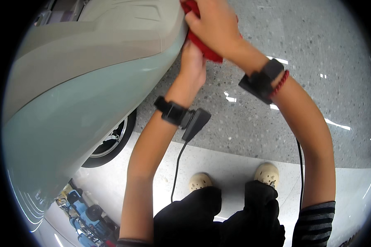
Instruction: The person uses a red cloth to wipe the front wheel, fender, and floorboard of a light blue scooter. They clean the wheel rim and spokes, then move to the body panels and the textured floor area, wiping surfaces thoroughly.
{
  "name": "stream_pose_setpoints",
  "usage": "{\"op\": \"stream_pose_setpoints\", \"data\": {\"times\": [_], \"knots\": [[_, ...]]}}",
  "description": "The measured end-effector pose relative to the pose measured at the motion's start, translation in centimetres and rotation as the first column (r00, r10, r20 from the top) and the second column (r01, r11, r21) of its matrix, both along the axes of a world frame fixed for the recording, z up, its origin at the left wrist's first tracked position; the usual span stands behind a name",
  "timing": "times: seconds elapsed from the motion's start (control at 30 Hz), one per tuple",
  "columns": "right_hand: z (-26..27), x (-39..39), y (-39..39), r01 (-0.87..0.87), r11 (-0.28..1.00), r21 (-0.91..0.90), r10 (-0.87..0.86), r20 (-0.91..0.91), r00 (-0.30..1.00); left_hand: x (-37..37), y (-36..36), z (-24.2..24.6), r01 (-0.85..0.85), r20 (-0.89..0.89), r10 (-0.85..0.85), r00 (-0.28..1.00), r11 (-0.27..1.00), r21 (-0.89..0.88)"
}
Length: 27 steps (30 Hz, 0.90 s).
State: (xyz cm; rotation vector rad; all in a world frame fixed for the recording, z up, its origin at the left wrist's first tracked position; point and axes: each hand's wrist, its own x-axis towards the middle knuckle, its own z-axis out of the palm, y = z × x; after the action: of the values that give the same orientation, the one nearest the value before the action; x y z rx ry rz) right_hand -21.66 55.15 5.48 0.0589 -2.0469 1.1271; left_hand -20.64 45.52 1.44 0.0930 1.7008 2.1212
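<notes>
A red cloth (pixel 207 49) lies between my two hands at the top middle, beside the rounded edge of a light green and beige vehicle body panel (pixel 89 83). My right hand (pixel 218 26) grips the cloth from above, its thumb bent over the fabric. Lower and to its left, my left hand (pixel 193 61) reaches up against the cloth and the panel's edge; its fingers are hidden behind the cloth. Both wrists carry black strapped devices, with black cables near the arms.
Below the panel is a wheel with a black tyre (pixel 131 123). Blue wheeled equipment (pixel 86 210) stands on the floor at lower left. Speckled grey flooring (pixel 235 123) meets white floor near my beige clogs (pixel 201 181). Another dark round object shows at the right rim.
</notes>
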Motion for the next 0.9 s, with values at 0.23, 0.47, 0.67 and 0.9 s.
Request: {"op": "stream_pose_setpoints", "data": {"times": [0.23, 0.47, 0.67, 0.9], "knots": [[1.3, 0.5, 1.7, -0.124, 0.978, -0.170, 0.131, 0.031, 0.991, 0.3, 1.2, 1.6, 0.107, 0.132, -0.118, 0.984, 0.990, 0.089], [7.6, 5.6, 1.7, -0.385, 0.838, -0.386, 0.350, -0.159, 0.923, 7.3, -1.1, 9.2, 0.170, 0.092, -0.175, 0.980, 0.984, 0.056], [13.2, 6.5, -1.7, -0.431, 0.902, 0.000, 0.427, -0.150, 0.892, 9.5, -2.0, 9.8, -0.264, 0.092, 0.250, 0.964, 0.942, 0.207], [4.2, 4.9, -3.2, -0.082, 0.985, 0.151, 0.075, 0.048, 0.996, 8.3, -2.5, 6.5, 0.004, 0.305, -0.019, 0.952, 0.999, 0.052]]}}
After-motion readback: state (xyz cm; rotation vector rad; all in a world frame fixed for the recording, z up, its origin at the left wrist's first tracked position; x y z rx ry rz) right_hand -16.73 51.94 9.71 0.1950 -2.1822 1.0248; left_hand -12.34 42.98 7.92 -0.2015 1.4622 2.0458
